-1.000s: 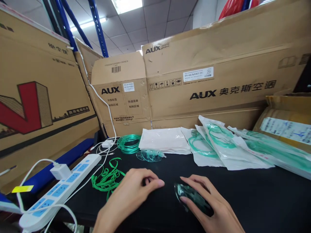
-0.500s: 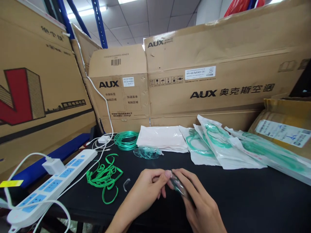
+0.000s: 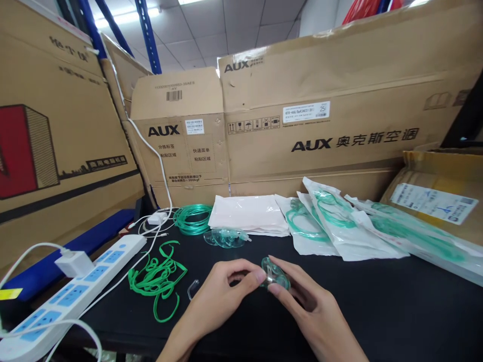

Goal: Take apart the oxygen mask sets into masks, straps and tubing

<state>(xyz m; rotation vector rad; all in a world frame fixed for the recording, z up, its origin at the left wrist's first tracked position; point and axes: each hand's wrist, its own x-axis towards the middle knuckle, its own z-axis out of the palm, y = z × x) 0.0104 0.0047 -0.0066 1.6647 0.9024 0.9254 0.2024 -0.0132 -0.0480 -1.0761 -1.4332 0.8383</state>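
A clear green-tinted oxygen mask (image 3: 277,276) is held between my two hands above the black tabletop. My left hand (image 3: 230,289) pinches its left edge between thumb and fingers; a shiny strip shows there, too small to make out. My right hand (image 3: 311,299) grips the mask from the right, thumb at the near side and fingers over the far side. Beyond my hands lie several stacked clear masks (image 3: 226,238). To the left are a tangle of green elastic straps (image 3: 156,281) and a small bent clear piece (image 3: 192,289), close to my left forearm.
Behind stand a coil of green tubing (image 3: 179,219), a stack of white pouches (image 3: 249,213) and several bags with green tubing (image 3: 332,216). A white power strip (image 3: 71,296) with cables runs along the left. Cardboard boxes (image 3: 260,166) wall in the back and sides.
The mask has been turned, so more of its green rim shows between my hands. My right thumb has come into view on its near side. The camera view has shifted slightly right.
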